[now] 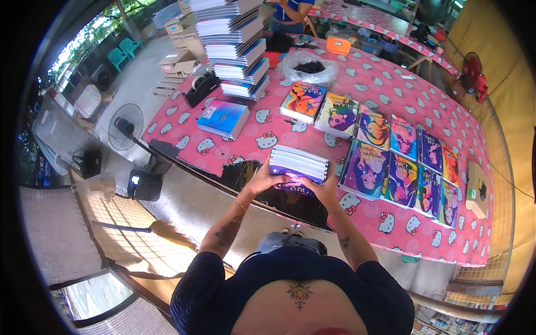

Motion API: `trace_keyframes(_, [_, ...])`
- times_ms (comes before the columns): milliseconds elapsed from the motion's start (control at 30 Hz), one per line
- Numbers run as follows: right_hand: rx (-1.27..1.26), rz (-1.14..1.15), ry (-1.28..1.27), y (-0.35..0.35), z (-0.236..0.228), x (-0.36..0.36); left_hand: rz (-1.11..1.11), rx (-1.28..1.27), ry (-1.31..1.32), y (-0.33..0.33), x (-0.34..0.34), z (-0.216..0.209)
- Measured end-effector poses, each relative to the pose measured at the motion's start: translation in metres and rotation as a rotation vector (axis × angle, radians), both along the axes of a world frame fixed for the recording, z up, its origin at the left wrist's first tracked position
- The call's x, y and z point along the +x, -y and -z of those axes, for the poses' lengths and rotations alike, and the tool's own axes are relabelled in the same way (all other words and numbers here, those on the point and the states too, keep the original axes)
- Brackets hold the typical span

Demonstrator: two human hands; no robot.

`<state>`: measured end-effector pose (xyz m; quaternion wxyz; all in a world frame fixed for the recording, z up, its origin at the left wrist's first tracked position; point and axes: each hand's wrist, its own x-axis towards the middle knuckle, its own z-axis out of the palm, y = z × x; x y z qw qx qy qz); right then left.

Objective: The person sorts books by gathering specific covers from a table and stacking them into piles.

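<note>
Between my two hands, a stack of notebooks [299, 158] stands at the table's near edge, its white page edges turned up and a purple illustrated cover toward me. My left hand [264, 180] grips the stack's left side, with the thumb across the cover. On the right side my right hand [323, 187] holds it the same way; the fingers behind are partly hidden. Just beyond lies a small pile of blue notebooks [223, 118]. To the right, several piles of notebooks with colourful covers [365, 167] sit in rows.
A tall stack of notebooks [237, 50] rises at the far left of the pink patterned table [268, 137], beside a black tape dispenser [201, 88]. Behind are a plastic bag of black pieces [309, 67] and an orange box [338, 45]. A cardboard box [477, 191] sits far right. Another person [290, 14] stands across.
</note>
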<state>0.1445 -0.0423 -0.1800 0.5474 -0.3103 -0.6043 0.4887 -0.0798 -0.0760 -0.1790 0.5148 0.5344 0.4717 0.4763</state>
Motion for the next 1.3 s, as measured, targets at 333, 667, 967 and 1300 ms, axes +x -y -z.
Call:
trace_keyframes(333, [-0.036,-0.037,-0.035,0.002,-0.005,0.007,0.165,0.698,-1.317,-0.002,0.056,-0.124])
trace_keyframes(667, [-0.386,-0.118,0.069,0.028,0.002,-0.003,0.189,0.794,-1.308,0.009,-0.016,-0.148])
trace_keyframes(967, [-1.190,-0.714,-0.457,-0.095,-0.046,-0.210,-0.095,1.215,-1.712,0.000,-0.186,-0.157])
trace_keyframes(1300, [-0.662,-0.366,-0.276,-0.172,-0.022,-0.359,-0.371,0.848,-1.544,-0.056,-0.325,-0.023])
